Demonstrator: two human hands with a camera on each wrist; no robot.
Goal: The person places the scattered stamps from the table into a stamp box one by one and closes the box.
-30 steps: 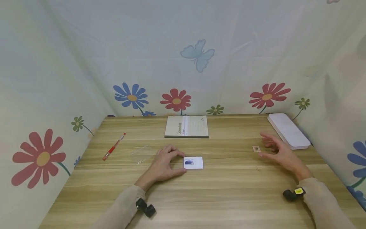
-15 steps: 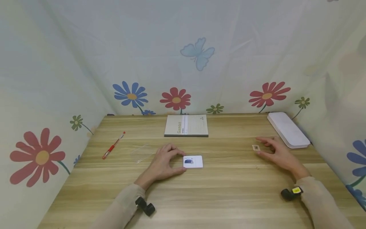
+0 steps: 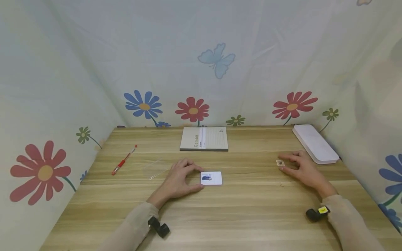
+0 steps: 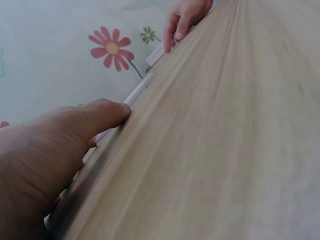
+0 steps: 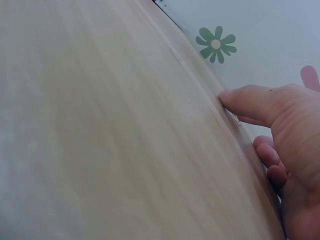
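Counter (image 3: 238,216) with a pale wood grain, in the head view, carries a thin white rectangular slab (image 3: 215,178) with rounded corners, lying flat near the middle, its long axis left to right, its blue-printed end pointing left. The left hand (image 3: 179,179), thumb and forefinger well parted, grips that end by the near and far edges. Well to the right, a small pale square slip (image 3: 280,163) with a dark print lies between the spread thumb and forefinger of the right hand (image 3: 305,171). The left wrist view adds the slab's side, edge-on, the thumb against it. In the right wrist view the thumb tip meets the counter; whether it touches the slip I cannot tell.
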